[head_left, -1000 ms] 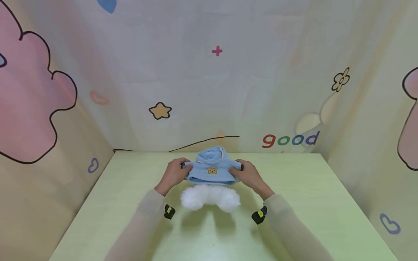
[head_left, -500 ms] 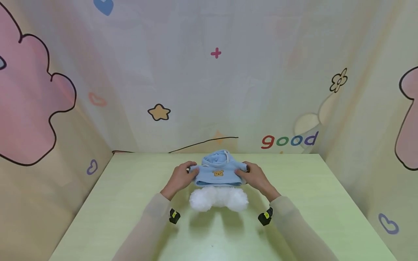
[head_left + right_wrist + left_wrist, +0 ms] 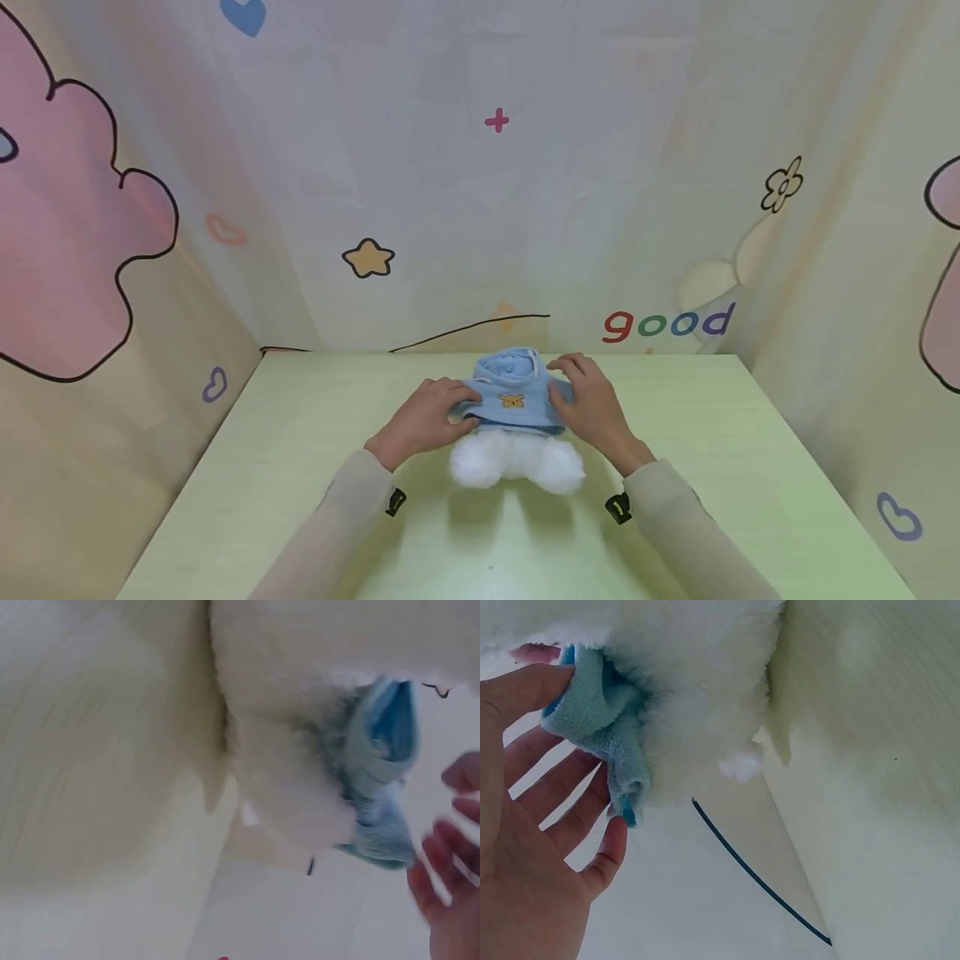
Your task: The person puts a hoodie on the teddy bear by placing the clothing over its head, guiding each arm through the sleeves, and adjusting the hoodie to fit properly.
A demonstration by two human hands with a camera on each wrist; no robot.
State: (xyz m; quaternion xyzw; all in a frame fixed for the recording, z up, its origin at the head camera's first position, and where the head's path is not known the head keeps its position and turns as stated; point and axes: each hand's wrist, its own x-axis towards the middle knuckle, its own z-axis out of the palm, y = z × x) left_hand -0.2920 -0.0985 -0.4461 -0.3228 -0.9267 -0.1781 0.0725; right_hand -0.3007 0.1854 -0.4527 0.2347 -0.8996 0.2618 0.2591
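Observation:
A small light-blue hoodie (image 3: 517,406) with an orange animal face on its chest lies over a white plush toy (image 3: 517,460); two fluffy ends stick out below the hem. In the head view my left hand (image 3: 427,419) is at the hoodie's left side. The left wrist view shows that thumb and fingers pinching the blue cloth (image 3: 592,712) beside the white fur (image 3: 705,682). My right hand (image 3: 596,406) is by the right sleeve, its fingers spread. In the right wrist view its fingers (image 3: 442,855) are loosely bent beside the sleeve (image 3: 379,757), not gripping it.
The pale green tabletop (image 3: 300,517) stretches out to both sides. Behind it stands a printed cloth backdrop (image 3: 450,167), with side curtains (image 3: 847,333) left and right. Small black wrist devices (image 3: 619,507) hang under both sleeves.
The hoodie and plush have shifted slightly right. My left hand has moved from the sleeve end inward to the hem side. My right hand's fingers have spread and loosened from the right sleeve.

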